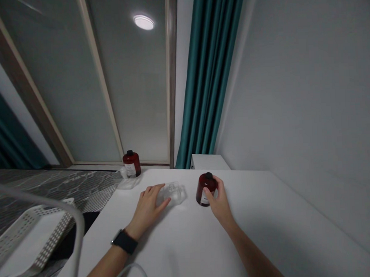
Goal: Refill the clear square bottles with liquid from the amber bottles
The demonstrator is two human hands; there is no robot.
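Red bottle (202, 188) amid curled fingers (210, 193) of right hand (220, 204)

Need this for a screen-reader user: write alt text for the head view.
On a white table, the right hand grips a red bottle while the left hand lies flat against a clear container. A second red bottle stands at the far edge, a white basket sits at left, and a teal curtain hangs behind.
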